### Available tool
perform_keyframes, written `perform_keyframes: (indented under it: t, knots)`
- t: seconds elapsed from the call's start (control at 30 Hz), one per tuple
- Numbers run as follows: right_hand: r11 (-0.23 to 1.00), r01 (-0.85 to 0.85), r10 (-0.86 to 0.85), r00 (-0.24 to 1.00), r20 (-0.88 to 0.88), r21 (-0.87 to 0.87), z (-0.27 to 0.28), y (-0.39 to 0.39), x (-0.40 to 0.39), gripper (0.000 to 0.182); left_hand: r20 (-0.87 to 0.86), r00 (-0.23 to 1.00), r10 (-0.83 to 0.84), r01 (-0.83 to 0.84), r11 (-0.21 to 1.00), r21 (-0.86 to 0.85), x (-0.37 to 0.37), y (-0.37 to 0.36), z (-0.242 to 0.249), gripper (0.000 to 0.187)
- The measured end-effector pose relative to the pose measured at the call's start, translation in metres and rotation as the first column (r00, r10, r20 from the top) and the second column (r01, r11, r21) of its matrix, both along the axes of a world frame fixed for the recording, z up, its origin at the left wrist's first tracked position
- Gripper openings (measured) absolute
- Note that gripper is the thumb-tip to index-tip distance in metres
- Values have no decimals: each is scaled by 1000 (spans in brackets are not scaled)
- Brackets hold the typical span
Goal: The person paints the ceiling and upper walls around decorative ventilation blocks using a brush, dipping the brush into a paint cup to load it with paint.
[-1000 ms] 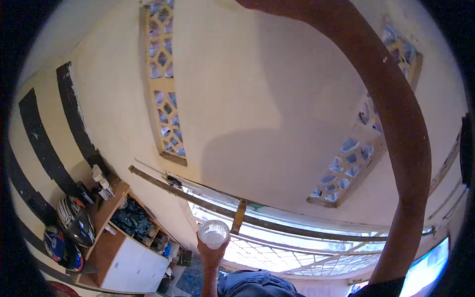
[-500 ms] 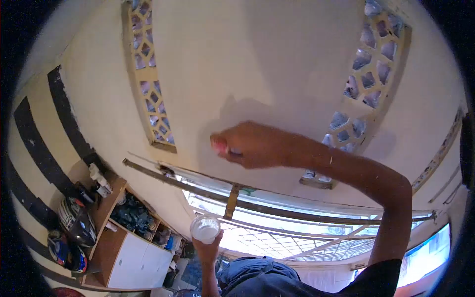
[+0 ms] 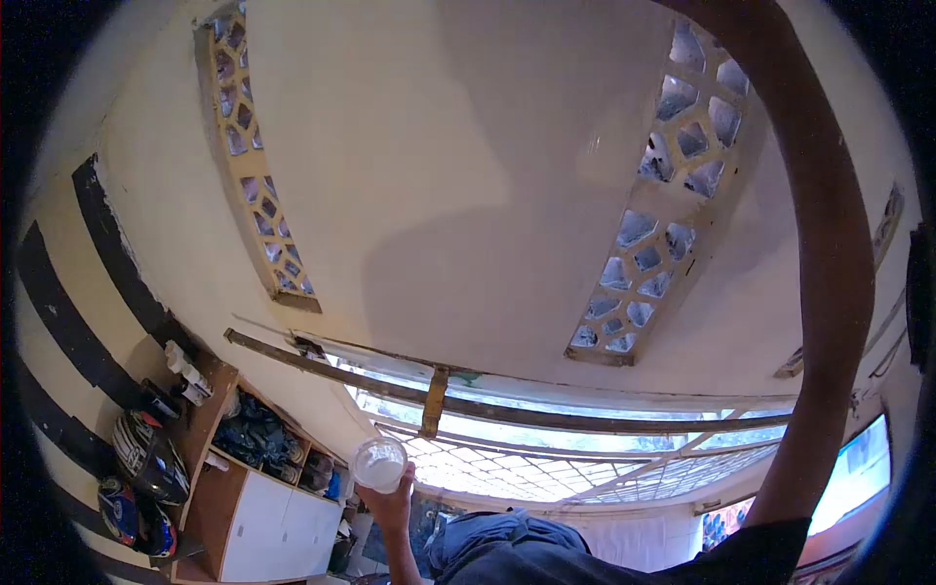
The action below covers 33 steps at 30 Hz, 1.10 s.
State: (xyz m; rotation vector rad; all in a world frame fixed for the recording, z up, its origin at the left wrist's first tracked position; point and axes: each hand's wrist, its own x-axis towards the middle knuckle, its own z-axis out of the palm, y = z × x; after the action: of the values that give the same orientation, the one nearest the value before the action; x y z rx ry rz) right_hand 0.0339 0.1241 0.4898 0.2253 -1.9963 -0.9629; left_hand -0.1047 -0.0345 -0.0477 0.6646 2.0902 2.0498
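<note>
My left hand (image 3: 390,502) grips a small clear plastic cup of white paint (image 3: 379,464) low, below the window frame (image 3: 507,414). My right arm (image 3: 829,244) reaches overhead past the cream wall (image 3: 468,195); that hand is out of sight. Best to keep the cup level, I judge.

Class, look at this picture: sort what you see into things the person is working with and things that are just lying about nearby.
In use:
left hand
cup of white stuff, held in the left hand
right arm, raised up out of view
cream wall in front

Lying about:
helmets
bottles on the cupboard
dark cloth in the cupboard
</note>
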Motion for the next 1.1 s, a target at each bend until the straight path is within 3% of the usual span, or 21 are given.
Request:
perform_keyframes:
  t: [0.1, 0.13, 0.17, 0.2, 0.23, 0.27, 0.3, 0.37, 0.43, 0.57, 0.63, 0.7, 0.77, 0.83, 0.9, 0.93, 0.97, 1.0, 1.03, 1.1]
  knots:
    - [990, -92, 93, 996, -4, 105, -4, 20, 4, 14, 2, 998, -58, 58, 998, 35, 6, 1, 17, 66]
    - [938, -226, 239, 971, -16, 263, -10, 23, 1, 12, 24, 995, -95, 94, 995, 35, 9, 2, 28, 66]
    - [999, -25, 33, 981, -194, 43, -33, 19, 6, 18, 28, 997, -72, 71, 996, 49, 9, 5, 35, 66]
    - [962, 194, -246, 922, -299, -193, -57, 15, 12, 23, 1, 994, -109, 109, 993, 54, 10, 5, 39, 67]
    - [950, 15, -81, 976, -202, -311, -71, 15, 7, 20, -22, 990, -139, 140, 989, 54, 12, 3, 39, 68]
    - [849, -110, 95, 994, -56, -516, -91, 6, -4, 18, 8, 996, -93, 92, 995, 42, 12, 6, 26, 70]
    - [708, -82, 191, 979, 78, -702, -112, -1, -16, 17, 15, 998, -62, 62, 997, 50, 10, 6, 16, 70]
    - [516, 38, 403, 871, 281, -856, -162, 4, -43, 19, -48, 988, -150, 153, 985, 73, 6, 10, 3, 71]
    - [528, 210, 437, 763, 475, -823, -205, 9, -71, 17, -53, 991, -126, 128, 991, 33, 9, 9, 10, 73]
    - [582, 302, 377, 723, 580, -755, -223, 22, -113, 17, 31, 984, -176, 174, 983, 55, 10, 5, -2, 72]
    - [598, 262, 309, 797, 519, -758, -199, 31, -133, 18, 26, 990, -141, 139, 987, 79, 14, 3, -5, 71]
    - [739, 133, 267, 841, 470, -660, -167, 27, -139, 20, 32, 988, -152, 150, 987, 65, 14, 2, 1, 71]
    - [797, 64, 237, 881, 408, -601, -125, 29, -139, 22, 29, 985, -172, 171, 984, 43, 14, 0, 5, 70]
    - [844, 136, 78, 926, 370, -518, -82, 6, -130, 22, 24, 993, -116, 113, 987, 118, 14, 4, 5, 70]
    - [977, -182, 198, 966, 163, -109, -56, 26, -138, 21, -16, 994, -111, 112, 990, 85, 10, 2, 2, 70]
    - [755, 158, 52, 953, 298, -636, -37, -26, -119, 7, -17, 996, -91, 92, 992, 84, 9, 1, 0, 71]
    - [888, 185, -70, 959, 273, -421, -25, -20, -121, 6, -16, 997, -76, 77, 994, 83, 9, 0, -2, 71]
    - [986, 87, -55, 976, 212, -141, -19, -19, -117, 7, -17, 998, -61, 62, 994, 86, 8, -1, -3, 72]
    - [987, -6, -21, 987, 161, 163, -14, -20, -115, 9, -17, 998, -65, 66, 993, 93, 6, -1, -2, 72]
    - [969, -69, 45, 994, 102, 238, -17, -15, -120, 10, 36, 996, -80, 76, 991, 108, 3, -5, 1, 73]
